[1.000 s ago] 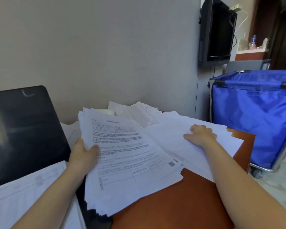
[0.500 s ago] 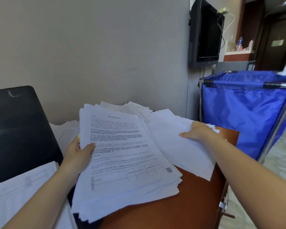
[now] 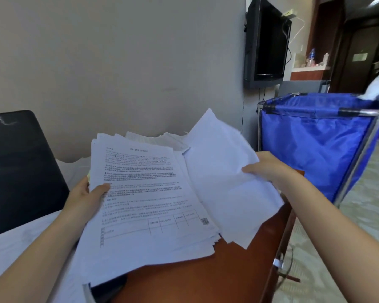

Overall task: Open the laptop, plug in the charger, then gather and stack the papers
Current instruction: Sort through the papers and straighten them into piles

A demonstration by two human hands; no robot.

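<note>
My left hand (image 3: 83, 197) grips the printed stack (image 3: 144, 204) by its left edge, thumb curled on top, just beside the open laptop (image 3: 20, 167). My right hand (image 3: 269, 169) pinches the blank sheets (image 3: 223, 176) at their right edge, tilted up over the desk (image 3: 206, 276). The blue cart (image 3: 315, 149) stands close beyond the desk's right rim.

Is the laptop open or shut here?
Open: the laptop has its lid raised at the left, with the dark screen facing the camera.
</note>
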